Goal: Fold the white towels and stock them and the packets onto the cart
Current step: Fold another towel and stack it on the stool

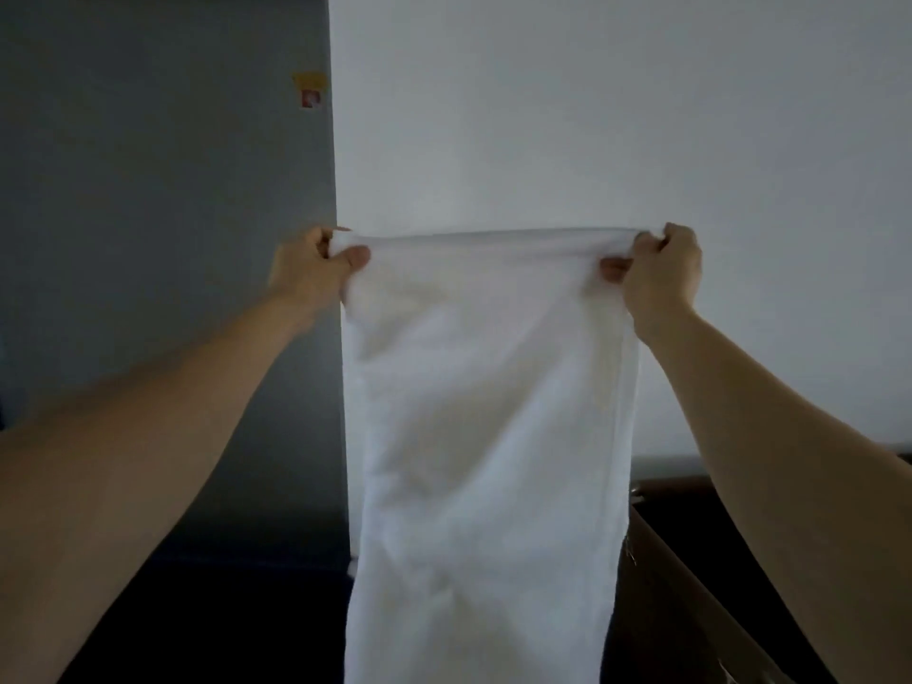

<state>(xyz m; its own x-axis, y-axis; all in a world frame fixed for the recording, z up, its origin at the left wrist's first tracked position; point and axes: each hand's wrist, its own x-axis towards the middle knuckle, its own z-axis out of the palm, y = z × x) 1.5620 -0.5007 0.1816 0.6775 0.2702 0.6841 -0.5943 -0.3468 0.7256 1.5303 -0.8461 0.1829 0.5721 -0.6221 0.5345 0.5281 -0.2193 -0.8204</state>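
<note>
A white towel (pixel 486 436) hangs lengthwise in front of me, stretched taut along its top edge and running down past the bottom of the frame. My left hand (pixel 316 269) pinches the towel's upper left corner between thumb and curled fingers. My right hand (pixel 664 271) grips the upper right corner the same way. Both arms are raised and held out forward at about the same height. The cart and the packets are not in view.
A white wall (pixel 617 116) fills the background, with a grey panel (pixel 163 190) to the left carrying a small yellow and red sticker (pixel 311 88). A brown cardboard box (pixel 691 585) sits low at the right. The lower left is dark.
</note>
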